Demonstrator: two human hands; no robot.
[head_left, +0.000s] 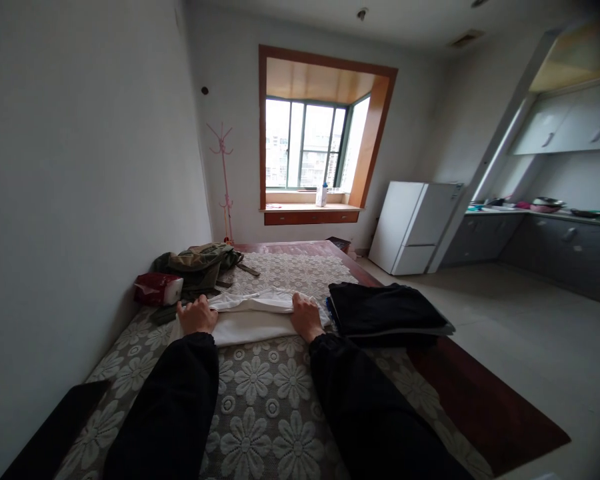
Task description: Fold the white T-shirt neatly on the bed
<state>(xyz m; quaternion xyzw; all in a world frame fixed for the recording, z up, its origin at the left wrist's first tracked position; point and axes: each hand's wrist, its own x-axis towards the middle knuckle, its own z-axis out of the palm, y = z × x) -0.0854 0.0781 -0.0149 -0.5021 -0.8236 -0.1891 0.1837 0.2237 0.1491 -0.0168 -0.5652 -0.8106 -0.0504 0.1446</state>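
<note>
A white garment [253,325], perhaps a shirt, lies partly folded across the patterned tablecloth in front of me. My left hand [198,315] grips its left end, fingers curled over the fabric. At the other end my right hand [307,316] has its fingers closed on the same cloth. Between the hands the upper layer is slightly raised and rumpled. Just right of my right hand sits a stack of folded dark clothes [387,310], black on top. Beyond my left hand is an olive-green backpack [195,261].
A red and white tissue pack [157,289] stands by the left wall. The flowered tablecloth [250,437] covers much of the dark red table [485,400]. Past it are a pink coat stand [225,180], a white fridge [415,227] and a window sill bearing a bottle [322,195].
</note>
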